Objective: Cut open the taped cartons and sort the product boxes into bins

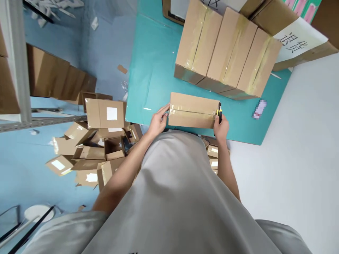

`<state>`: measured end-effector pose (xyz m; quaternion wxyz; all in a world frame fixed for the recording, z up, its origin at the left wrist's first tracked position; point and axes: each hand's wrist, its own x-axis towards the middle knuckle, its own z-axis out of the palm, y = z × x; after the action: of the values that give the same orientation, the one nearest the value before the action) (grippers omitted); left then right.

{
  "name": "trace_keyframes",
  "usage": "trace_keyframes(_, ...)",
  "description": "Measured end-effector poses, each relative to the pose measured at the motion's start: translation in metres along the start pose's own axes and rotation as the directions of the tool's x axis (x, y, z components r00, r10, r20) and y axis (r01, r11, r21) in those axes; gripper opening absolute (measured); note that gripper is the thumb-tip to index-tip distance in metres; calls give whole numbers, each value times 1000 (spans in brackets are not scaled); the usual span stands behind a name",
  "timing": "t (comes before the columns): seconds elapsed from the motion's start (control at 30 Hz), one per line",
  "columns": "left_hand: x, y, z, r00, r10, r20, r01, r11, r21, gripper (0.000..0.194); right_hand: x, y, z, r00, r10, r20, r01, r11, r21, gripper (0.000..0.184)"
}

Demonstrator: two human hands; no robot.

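A taped cardboard box (194,102) lies on the teal table in front of me, its long tape seam facing up. My left hand (158,122) is against the box's left end, fingers stretched out and resting on its edge. At the opposite end, my right hand (221,127) is closed around a black and yellow box cutter (220,112), which points away from me beside the box's right edge. The tip of the cutter is too small to make out clearly.
Three larger taped cartons (229,49) stand side by side on the teal table (150,70). Behind them is a box with a handwritten paper sign (293,40). A pixelated item (259,108) lies right. Opened cartons (88,153) pile up on the floor at left, near a metal shelf (19,63).
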<state>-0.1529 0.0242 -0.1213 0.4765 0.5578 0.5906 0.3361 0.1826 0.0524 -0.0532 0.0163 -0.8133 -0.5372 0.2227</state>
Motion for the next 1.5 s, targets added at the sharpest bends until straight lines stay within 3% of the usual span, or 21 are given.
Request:
trace_keyframes(0.07,0,-13,9,999,-50,21,51,996,-72,72,0,0,0,1000,2,22,-1,999,-38,53)
trace_keyframes(0.17,-2,-15,12,995,-97,33,100,985,-138,73,-3,-4,-6,1000,-16,22,18,994,-106,57)
trace_keyframes(0.27,2,-5,7,998,-42,42,47,993,-112,72,-11,-17,-20,994,-102,-31,95,982,-162,59)
trace_keyframes(0.33,6,-2,4,999,1,49,3,996,-85,67,-16,-36,-29,977,-211,24,212,960,-185,56)
trace_keyframes(0.4,11,-5,2,998,3,68,3,997,-82,61,-21,-61,-34,929,-331,167,361,912,-195,53)
trace_keyframes(0.5,14,-15,2,993,-40,110,54,991,-125,59,-25,-102,-34,807,-434,401,549,801,-238,51)
trace_keyframes(0.6,15,-22,4,988,-74,138,99,978,-182,60,-24,-135,-31,700,-437,564,672,671,-313,50)
trace_keyframes(0.7,15,-23,6,986,-84,142,114,969,-218,60,-18,-152,-27,645,-420,639,734,575,-363,51)
trace_keyframes(0.87,15,-21,7,986,-84,144,118,961,-249,59,-6,-159,-23,594,-444,671,787,491,-373,49)
trace_keyframes(1.2,12,-19,7,985,-121,123,148,959,-243,62,7,-169,-28,489,-479,729,855,427,-293,48)
trace_keyframes(1.5,10,-20,13,984,-158,82,175,948,-267,65,-3,-179,-30,477,-491,729,872,369,-322,51)
